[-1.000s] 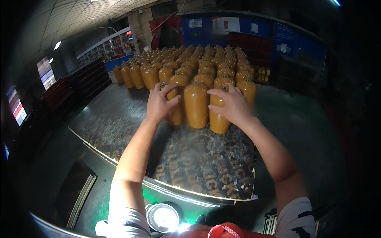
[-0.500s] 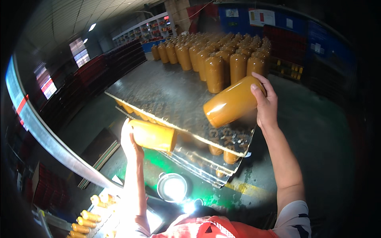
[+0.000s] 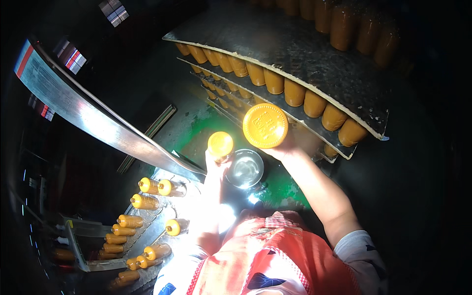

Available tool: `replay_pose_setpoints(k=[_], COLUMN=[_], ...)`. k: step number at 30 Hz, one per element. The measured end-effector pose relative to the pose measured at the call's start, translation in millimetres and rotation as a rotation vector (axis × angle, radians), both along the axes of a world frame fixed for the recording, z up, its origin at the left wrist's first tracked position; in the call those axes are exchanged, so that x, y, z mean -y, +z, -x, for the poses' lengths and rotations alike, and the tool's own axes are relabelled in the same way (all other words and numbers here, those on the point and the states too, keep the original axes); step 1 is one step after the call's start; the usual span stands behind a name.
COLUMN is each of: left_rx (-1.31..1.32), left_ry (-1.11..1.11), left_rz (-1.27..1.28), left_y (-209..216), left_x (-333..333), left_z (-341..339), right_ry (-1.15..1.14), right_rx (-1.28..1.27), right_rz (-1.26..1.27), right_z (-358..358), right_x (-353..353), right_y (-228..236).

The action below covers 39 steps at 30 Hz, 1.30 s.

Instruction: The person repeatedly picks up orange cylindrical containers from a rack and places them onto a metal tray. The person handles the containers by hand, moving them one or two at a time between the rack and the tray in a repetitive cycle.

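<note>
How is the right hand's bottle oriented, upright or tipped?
Tipped. The yellow bottle shows its round embossed base to the camera; neck hidden.

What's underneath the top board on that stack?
Under the top board, a row of amber bottles shows along the near edge, with a lower board beneath them. Anything farther in is covered by the board and that front row.

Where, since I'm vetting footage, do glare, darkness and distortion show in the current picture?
Head view: glare bleaches the left forearm; head view: the upper-right bottles sink into gloom; head view: the metal rail bows, probably from the fisheye; head view: the bottle in the right hand shows clear embossing.
</note>
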State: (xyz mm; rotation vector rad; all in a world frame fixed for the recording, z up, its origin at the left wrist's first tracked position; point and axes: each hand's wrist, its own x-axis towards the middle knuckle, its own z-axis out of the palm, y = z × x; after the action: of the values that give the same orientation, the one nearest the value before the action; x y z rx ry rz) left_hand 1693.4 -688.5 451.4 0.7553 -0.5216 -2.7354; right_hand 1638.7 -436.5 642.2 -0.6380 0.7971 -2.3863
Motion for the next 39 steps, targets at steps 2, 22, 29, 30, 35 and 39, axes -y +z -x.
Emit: replay_pose_setpoints(k=[2,22,29,30,35,39], left_rx=[0.019,-0.351,-0.464,-0.443,-0.006,0.152], left_ry=[-0.041,-0.429,-0.375,-0.333,-0.08,0.071], left_rz=[-0.193,-0.559,-0.295,-0.255,-0.133,0.035], left_y=[-13.9,-26.5,-64.0,-71.5,-89.6,-24.5], left_x=[10.8,28.8,5.6,4.5,20.8,47.8], left_z=[-0.6,-5.8,-168.9,-202.2,-350.3,-486.8], right_ry=[-0.299,0.238,0.335,0.358,0.452,0.548], right_rx=[-0.317,0.781,0.651,0.682,0.911,0.953], right_rz=[-0.53,0.18,0.325,0.343,0.275,0.245], right_z=[11.2,-19.3,-113.3,-135.2,-220.5,-262.0], right_x=[41.1,82.2,-1.0,-9.2,-50.6,-64.2], right_y=[-40.5,-115.8,-160.3,-171.0,-237.6,-252.5])
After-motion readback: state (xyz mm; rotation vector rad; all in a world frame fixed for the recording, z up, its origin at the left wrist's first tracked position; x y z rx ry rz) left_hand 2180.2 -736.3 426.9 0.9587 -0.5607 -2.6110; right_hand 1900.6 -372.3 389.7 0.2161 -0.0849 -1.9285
